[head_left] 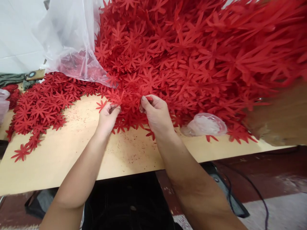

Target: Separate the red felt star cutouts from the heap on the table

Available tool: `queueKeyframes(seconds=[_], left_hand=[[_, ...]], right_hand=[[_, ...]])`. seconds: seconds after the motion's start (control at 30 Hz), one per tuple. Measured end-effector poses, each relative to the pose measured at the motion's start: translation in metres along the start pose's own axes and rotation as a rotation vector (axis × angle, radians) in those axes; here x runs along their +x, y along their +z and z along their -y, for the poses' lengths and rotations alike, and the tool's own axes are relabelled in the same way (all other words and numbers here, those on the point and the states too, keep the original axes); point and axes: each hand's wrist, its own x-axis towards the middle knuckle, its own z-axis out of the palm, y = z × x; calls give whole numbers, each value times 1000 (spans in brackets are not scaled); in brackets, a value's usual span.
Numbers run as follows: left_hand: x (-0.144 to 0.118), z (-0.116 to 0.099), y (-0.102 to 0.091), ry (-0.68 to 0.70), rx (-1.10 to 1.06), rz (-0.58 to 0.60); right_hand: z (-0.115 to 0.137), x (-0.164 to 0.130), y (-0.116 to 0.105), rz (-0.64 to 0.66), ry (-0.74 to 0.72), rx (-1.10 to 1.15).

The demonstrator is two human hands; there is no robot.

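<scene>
A large heap of red flower-shaped cutouts point(182, 64) with narrow petals covers the back of the table. At the heap's front edge, my left hand point(109, 113) pinches the petals of a red flower-shaped cutout point(117, 97) between thumb and fingers. Close by on the right, my right hand point(154, 110) is closed, thumb against fingers, on a red petal-like piece point(149, 98). Whether both hands grip the same cutout is hard to tell against the red heap. Fingertips of both hands are partly hidden.
A smaller pile of darker red cutouts point(43, 102) lies at left. Behind it stands a clear plastic bag point(72, 41). A clear plastic container point(207, 124) rests right of my right hand. Red crumbs dot the pale tabletop point(79, 147). Brown cardboard point(283, 118) stands at right.
</scene>
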Motion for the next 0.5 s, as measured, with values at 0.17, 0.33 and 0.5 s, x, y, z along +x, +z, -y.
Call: queueKeyframes(seconds=[0.17, 0.33, 0.5], left_hand=[[0, -2, 1, -38, -15, 38], [-2, -3, 2, 6, -35, 35], [-4, -5, 2, 0, -46, 29]], right_hand=[[1, -4, 2, 37, 13, -17], [-8, -4, 5, 23, 48, 125], [-8, -10, 4, 168, 125, 268]])
